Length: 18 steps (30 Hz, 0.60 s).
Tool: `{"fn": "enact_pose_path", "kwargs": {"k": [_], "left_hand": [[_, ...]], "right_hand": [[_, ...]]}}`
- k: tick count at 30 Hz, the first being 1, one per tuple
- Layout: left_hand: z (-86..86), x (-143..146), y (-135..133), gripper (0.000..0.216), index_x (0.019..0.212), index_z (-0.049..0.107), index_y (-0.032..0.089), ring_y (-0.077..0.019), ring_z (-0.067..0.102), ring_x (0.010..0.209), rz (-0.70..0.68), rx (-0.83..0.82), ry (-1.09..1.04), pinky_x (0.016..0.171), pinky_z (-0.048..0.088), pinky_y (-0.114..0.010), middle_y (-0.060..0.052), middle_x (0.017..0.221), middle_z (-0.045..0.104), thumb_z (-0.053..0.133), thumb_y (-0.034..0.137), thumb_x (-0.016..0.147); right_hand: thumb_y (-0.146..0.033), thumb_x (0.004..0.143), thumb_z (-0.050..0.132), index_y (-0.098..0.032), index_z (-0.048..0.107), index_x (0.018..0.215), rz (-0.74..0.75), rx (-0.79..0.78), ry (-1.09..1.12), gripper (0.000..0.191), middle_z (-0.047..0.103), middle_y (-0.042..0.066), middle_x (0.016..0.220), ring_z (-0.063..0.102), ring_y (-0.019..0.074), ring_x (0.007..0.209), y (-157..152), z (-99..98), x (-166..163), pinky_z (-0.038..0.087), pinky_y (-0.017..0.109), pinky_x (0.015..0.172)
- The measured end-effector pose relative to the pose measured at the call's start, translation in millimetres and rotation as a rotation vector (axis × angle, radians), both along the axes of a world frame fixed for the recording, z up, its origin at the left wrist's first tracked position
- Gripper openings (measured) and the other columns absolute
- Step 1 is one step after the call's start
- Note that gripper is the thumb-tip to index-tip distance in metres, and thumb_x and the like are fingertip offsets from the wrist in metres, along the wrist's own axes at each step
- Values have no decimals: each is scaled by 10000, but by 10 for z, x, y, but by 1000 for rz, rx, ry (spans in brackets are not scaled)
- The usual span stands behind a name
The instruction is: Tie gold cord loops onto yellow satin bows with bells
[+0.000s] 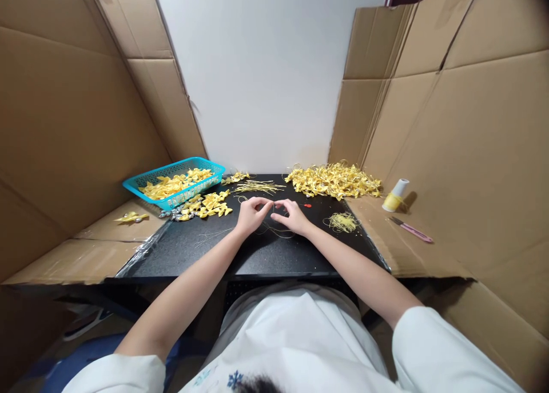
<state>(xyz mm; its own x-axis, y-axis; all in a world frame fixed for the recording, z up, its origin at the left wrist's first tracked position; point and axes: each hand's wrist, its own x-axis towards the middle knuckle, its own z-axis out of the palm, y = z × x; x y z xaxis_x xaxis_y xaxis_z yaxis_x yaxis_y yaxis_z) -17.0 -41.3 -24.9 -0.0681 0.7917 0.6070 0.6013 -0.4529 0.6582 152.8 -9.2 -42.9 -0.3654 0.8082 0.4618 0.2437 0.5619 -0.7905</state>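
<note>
Yellowish thin cord (283, 236) hangs looped beneath fingertips, mid black table (184, 250). Left hand (252, 213) pinched, apparently on cord; right hand (292, 215) curled, partly open, thumb apart from forefinger, grip cannot be told. Step looks like fine cord handling; next move calls for light, steady fingertips. Beyond: straight thin strands (259, 186), heaped petal-like yellow pieces (334, 180), perforated turquoise basket (139, 182). Rightward: tangled thread (343, 222), tapered spool (395, 195), pink-handled cutter (414, 231).

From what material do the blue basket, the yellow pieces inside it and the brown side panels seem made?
Blue basket: probably plastic, slightly glossy; even colour, regular perforations.
Yellow pieces: perhaps ribbon, softly shiny; too small to confirm.
Brown panels: apparently cardboard, matte; straight fold creases.
</note>
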Motion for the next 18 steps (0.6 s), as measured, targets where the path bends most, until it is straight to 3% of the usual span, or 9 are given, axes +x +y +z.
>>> {"fn": "enact_pose_path", "kwargs": {"k": [3,9,13,18], "left_hand": [[1,24,-11,220,771,769,200,-162,586,622,-13,8,22,600,442,-282,-45,750,753,641,378,787],[-3,-20,21,216,769,768,201,-154,549,596,41,21,12,605,425,-289,-44,743,746,639,374,786],[-3,-68,42,258,758,763,183,-142,509,553,91,21,-28,568,387,-280,-32,660,700,631,402,785],[6,-130,80,321,717,750,160,-119,434,484,148,13,-102,511,323,-271,9,514,566,624,448,779]], "right_hand": [[-395,743,690,-209,678,697,67,-61,8,192,658,4,739,539,169,766,4,2,-14,423,329,802],[-542,759,579,-194,543,591,221,-263,126,388,488,-39,543,434,107,529,7,75,54,398,262,586],[-563,722,576,-220,399,537,307,-406,198,428,334,-60,502,352,99,482,-10,154,110,362,254,515],[-474,761,527,-235,263,504,317,-502,380,439,248,-57,513,300,104,486,45,271,271,405,280,560]]}}
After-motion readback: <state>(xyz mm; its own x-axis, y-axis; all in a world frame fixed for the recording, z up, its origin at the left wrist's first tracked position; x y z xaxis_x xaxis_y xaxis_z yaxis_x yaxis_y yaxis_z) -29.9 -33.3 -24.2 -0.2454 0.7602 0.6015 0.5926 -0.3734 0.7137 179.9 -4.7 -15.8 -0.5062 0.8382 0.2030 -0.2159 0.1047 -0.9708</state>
